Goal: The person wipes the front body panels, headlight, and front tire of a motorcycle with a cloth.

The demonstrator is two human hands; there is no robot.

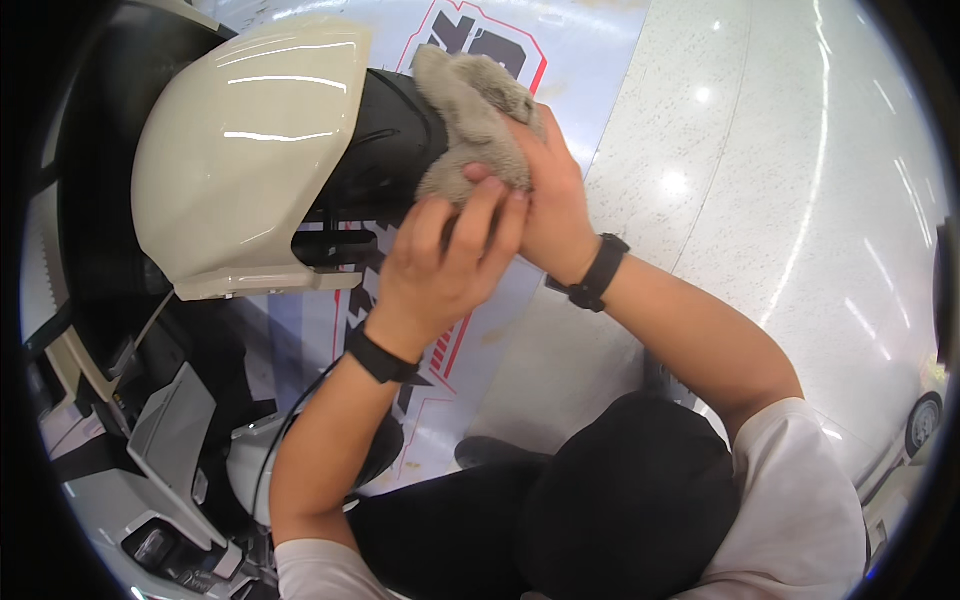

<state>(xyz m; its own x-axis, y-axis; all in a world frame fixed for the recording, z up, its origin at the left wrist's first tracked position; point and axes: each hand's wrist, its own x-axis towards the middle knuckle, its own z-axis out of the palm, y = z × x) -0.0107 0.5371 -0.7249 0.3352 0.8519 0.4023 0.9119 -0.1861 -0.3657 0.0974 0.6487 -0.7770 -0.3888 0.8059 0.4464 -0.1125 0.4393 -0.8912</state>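
Observation:
A bunched grey-beige microfibre cloth [472,120] lies between my two hands, beside the black rubber tyre [397,142] of a motor scooter or motorcycle. My right hand [555,195] grips the cloth from its right side, the fingers partly hidden in its folds. My left hand [454,251] has its fingers bent against the cloth's lower edge, with the fingertips on it. Left of the tyre curves a glossy cream mudguard [247,150], covering part of the wheel. Whether the cloth touches the tyre's surface is hard to tell; its left edge overlaps the tread in view.
Grey-white body panels [172,442] of a vehicle stand at the lower left, with a black cable [289,420] near my left forearm. A printed floor mat [480,330] lies under the wheel, beside a glossy speckled floor [720,150]. Another vehicle's wheel [924,424] shows at the right rim.

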